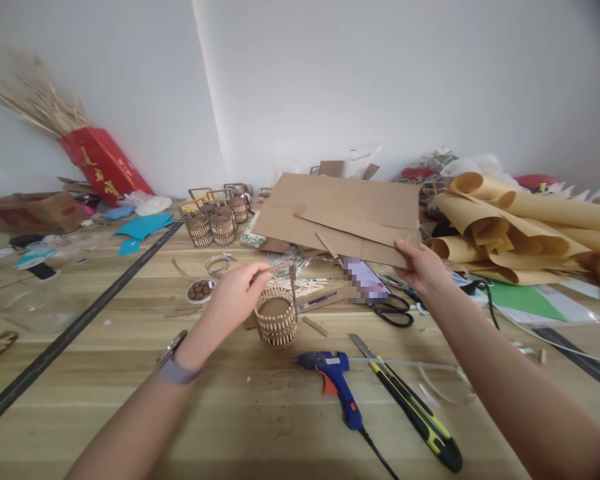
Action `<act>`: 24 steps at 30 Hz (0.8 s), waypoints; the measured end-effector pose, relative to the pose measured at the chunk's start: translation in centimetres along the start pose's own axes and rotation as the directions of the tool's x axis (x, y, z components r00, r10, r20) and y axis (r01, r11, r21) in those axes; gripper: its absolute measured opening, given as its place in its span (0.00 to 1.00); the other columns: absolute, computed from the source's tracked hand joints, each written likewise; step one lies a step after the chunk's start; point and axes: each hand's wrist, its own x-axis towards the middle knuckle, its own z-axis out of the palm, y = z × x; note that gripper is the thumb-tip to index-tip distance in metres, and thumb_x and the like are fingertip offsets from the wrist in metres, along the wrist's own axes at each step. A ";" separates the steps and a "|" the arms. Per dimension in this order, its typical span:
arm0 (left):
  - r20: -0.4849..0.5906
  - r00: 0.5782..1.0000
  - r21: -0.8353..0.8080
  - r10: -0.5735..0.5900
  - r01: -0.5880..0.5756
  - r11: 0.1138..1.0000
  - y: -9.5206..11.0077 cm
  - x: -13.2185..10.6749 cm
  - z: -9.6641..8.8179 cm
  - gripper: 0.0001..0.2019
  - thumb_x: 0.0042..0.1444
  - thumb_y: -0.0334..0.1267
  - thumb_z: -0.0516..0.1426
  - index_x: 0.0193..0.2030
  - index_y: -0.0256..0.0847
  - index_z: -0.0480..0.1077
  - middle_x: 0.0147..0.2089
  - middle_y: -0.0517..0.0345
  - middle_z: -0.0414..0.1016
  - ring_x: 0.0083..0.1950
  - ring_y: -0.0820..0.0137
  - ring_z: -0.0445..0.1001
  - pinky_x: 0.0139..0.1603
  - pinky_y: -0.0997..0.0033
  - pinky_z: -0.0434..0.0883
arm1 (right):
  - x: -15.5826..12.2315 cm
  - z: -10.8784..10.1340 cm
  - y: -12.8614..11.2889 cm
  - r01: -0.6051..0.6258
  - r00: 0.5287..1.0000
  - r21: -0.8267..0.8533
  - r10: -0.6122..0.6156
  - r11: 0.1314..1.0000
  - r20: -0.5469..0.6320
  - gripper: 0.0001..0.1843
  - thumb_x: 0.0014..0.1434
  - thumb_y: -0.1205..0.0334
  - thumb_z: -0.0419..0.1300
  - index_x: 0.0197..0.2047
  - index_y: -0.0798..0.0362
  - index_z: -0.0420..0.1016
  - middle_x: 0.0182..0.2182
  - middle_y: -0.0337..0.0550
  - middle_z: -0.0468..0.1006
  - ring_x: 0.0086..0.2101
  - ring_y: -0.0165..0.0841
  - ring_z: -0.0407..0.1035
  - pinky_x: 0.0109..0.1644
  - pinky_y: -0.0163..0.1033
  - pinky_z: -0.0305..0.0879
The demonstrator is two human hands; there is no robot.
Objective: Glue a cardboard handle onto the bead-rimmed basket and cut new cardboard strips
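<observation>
My left hand (240, 288) is closed at the handle of a small round basket (277, 325) made of short wooden sticks and brown cord. Its fingertips are partly hidden, and I cannot tell whether the basket touches the table. My right hand (420, 265) grips the near right corner of a brown cardboard sheet (350, 200), held tilted above the clutter. A narrower cardboard piece (353, 230) lies against that sheet. In front of the basket are a blue hot glue gun (333, 373) with an orange trigger and a black-and-yellow utility knife (410, 403), its blade out.
Black-handled scissors (397, 312) lie beside a phone (365, 279). Several finished baskets (213, 227) stand at the back left, near a bowl of brown balls (200, 291). Rolled brown paper (520, 220) fills the right side. The glue gun's cord (375, 450) runs toward the front edge.
</observation>
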 end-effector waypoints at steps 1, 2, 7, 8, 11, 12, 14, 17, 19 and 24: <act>-0.023 1.000 0.003 -0.014 0.014 1.000 -0.3 0.4 -0.6 0.13 0.62 0.42 0.53 0.44 0.43 0.77 0.41 0.54 0.83 0.43 0.58 0.79 0.47 0.62 0.73 | -0.2 -0.4 -0.3 -0.013 1.000 0.009 0.013 1.000 -0.026 0.10 0.52 0.72 0.65 0.35 0.47 0.74 0.36 0.38 0.82 0.36 0.35 0.78 0.38 0.41 0.80; -0.046 0.999 0.008 -0.026 0.026 1.000 -0.6 0.8 -1.3 0.13 0.62 0.42 0.53 0.44 0.43 0.77 0.40 0.55 0.83 0.42 0.59 0.79 0.45 0.63 0.72 | -0.4 -0.8 -0.5 -0.019 0.999 0.015 0.020 1.000 -0.043 0.10 0.52 0.72 0.65 0.35 0.47 0.74 0.35 0.38 0.82 0.36 0.35 0.78 0.38 0.41 0.80; -0.092 0.994 0.020 -0.050 0.052 0.998 -2.6 3.6 -4.1 0.14 0.60 0.43 0.53 0.42 0.40 0.77 0.33 0.58 0.80 0.35 0.63 0.76 0.39 0.68 0.70 | -1.0 -1.8 -0.6 -0.048 0.995 0.050 0.052 0.998 -0.083 0.11 0.51 0.73 0.66 0.36 0.50 0.74 0.34 0.37 0.81 0.33 0.32 0.76 0.38 0.42 0.81; -0.108 0.993 0.028 -0.042 0.046 0.999 -3.1 4.3 -4.5 0.14 0.60 0.43 0.53 0.41 0.40 0.77 0.34 0.57 0.81 0.36 0.63 0.76 0.39 0.68 0.70 | -1.1 -1.9 -0.5 -0.054 0.994 0.060 0.059 0.997 -0.088 0.11 0.52 0.74 0.65 0.36 0.50 0.75 0.34 0.36 0.81 0.33 0.32 0.76 0.37 0.42 0.81; -0.176 0.984 0.060 -0.023 0.034 0.998 -4.7 6.4 -5.1 0.14 0.60 0.41 0.53 0.42 0.39 0.78 0.40 0.54 0.82 0.41 0.61 0.77 0.44 0.67 0.71 | -1.5 -2.2 -0.1 -0.071 0.991 0.076 0.079 0.995 -0.106 0.10 0.52 0.74 0.65 0.35 0.49 0.76 0.35 0.36 0.81 0.33 0.32 0.76 0.35 0.41 0.81; -0.193 0.981 0.065 -0.024 0.038 0.997 -5.2 7.1 -5.1 0.14 0.60 0.41 0.53 0.43 0.39 0.78 0.43 0.53 0.83 0.43 0.60 0.77 0.46 0.66 0.71 | -1.6 -2.2 0.0 -0.074 0.991 0.076 0.082 0.994 -0.110 0.10 0.52 0.74 0.65 0.35 0.48 0.76 0.35 0.37 0.82 0.33 0.33 0.76 0.34 0.41 0.81; -0.211 0.977 0.070 -0.030 0.046 0.996 -6.3 8.5 -4.9 0.14 0.60 0.40 0.53 0.44 0.39 0.77 0.46 0.52 0.83 0.47 0.59 0.77 0.50 0.65 0.71 | -1.8 -2.5 0.1 -0.080 0.989 0.073 0.088 0.994 -0.115 0.11 0.51 0.74 0.65 0.34 0.47 0.77 0.34 0.37 0.82 0.32 0.33 0.76 0.33 0.41 0.81; -0.218 0.976 0.076 -0.029 0.047 0.996 -8.0 10.5 -4.2 0.13 0.60 0.39 0.52 0.44 0.39 0.77 0.48 0.49 0.83 0.50 0.58 0.77 0.53 0.64 0.70 | -2.1 -2.9 0.2 -0.104 0.984 0.083 0.114 0.991 -0.137 0.11 0.52 0.75 0.64 0.33 0.48 0.76 0.32 0.36 0.81 0.29 0.31 0.75 0.32 0.38 0.81; -0.221 0.975 0.080 -0.027 0.046 0.996 -9.1 11.7 -3.5 0.13 0.60 0.38 0.52 0.44 0.39 0.77 0.49 0.48 0.82 0.52 0.57 0.77 0.56 0.63 0.70 | -2.3 -3.2 0.0 -0.110 0.978 0.115 0.128 0.987 -0.166 0.11 0.52 0.75 0.64 0.34 0.49 0.77 0.33 0.36 0.81 0.29 0.30 0.75 0.33 0.36 0.80; -0.215 0.976 0.082 -0.039 0.058 0.995 -11.5 13.4 -2.0 0.12 0.60 0.38 0.52 0.40 0.42 0.78 0.48 0.47 0.83 0.52 0.56 0.77 0.58 0.61 0.70 | -2.5 -4.3 -1.0 -0.056 0.963 0.164 0.097 0.985 -0.253 0.11 0.55 0.76 0.63 0.35 0.49 0.76 0.36 0.37 0.80 0.30 0.28 0.75 0.31 0.28 0.76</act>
